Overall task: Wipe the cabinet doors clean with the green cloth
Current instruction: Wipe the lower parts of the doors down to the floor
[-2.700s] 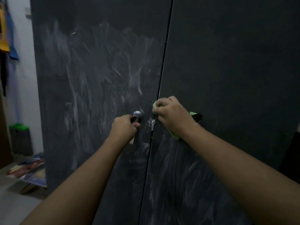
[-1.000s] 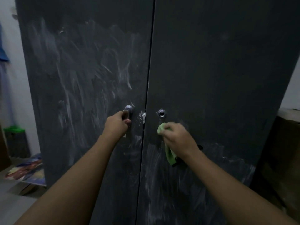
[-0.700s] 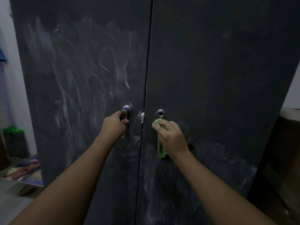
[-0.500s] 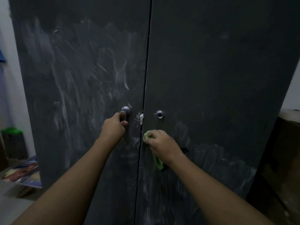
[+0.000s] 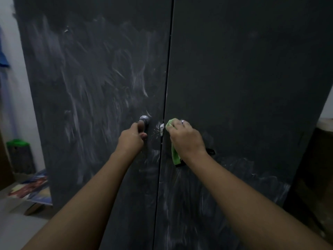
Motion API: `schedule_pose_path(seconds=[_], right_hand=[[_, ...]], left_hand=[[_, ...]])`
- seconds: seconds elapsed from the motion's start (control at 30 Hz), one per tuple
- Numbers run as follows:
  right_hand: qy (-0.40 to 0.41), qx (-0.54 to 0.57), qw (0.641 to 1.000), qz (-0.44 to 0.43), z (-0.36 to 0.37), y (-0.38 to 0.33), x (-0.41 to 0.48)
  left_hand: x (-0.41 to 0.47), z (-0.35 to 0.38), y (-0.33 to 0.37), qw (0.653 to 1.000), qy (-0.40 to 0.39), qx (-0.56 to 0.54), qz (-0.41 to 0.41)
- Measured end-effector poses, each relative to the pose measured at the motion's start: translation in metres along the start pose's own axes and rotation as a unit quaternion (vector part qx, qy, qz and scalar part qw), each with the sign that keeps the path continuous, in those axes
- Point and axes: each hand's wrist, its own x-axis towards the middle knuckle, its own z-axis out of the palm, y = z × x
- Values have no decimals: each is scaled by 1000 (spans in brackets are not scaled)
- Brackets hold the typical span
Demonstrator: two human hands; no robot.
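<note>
While left hand (image 5: 131, 139) grips left knob (image 5: 145, 119), right hand (image 5: 185, 139) clutching green cloth (image 5: 174, 156) nearly hides right knob (image 5: 182, 121)

The room is dim. A white wall (image 5: 19, 87) runs down the left side, with blue cloth (image 5: 4, 58) hanging against it. Low down stands a dark container (image 5: 19, 159) with a green top. Printed papers (image 5: 34, 188) lie beside it on the pale floor (image 5: 12, 228). At the right stands brown furniture (image 5: 319, 168), too dark to identify.
</note>
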Motion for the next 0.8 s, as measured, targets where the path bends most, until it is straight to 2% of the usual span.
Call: schedule_pose_path(seconds=[0.13, 0.3, 0.37, 0.5, 0.57, 0.67, 0.73, 0.8], right_hand=[[-110, -27, 993, -15, -3, -6, -20], [-186, 53, 981, -30, 5, 2, -52], [-150, 89, 985, -17, 4, 16, -61], [74, 161, 983, 48, -11, 59, -39], [108, 160, 980, 46, -22, 72, -12], [42, 94, 990, -101, -25, 75, 21], [-16, 31, 977, -209, -29, 71, 35], [-69, -39, 962, -263, -37, 65, 44]], left_hand=[[-3, -1, 1, 1000, -2, -5, -1], [-5, -4, 5, 1000, -15, -2, -7], [-6, -4, 5, 1000, -17, -9, -7], [-5, -1, 2, 1000, -10, -11, -9], [-4, 2, 2, 1000, -8, -14, -9], [-4, 3, 1, 1000, -3, -16, -4], [-5, 2, 0, 1000, -2, -21, -2], [-5, 3, 0, 1000, 2, -25, 1]])
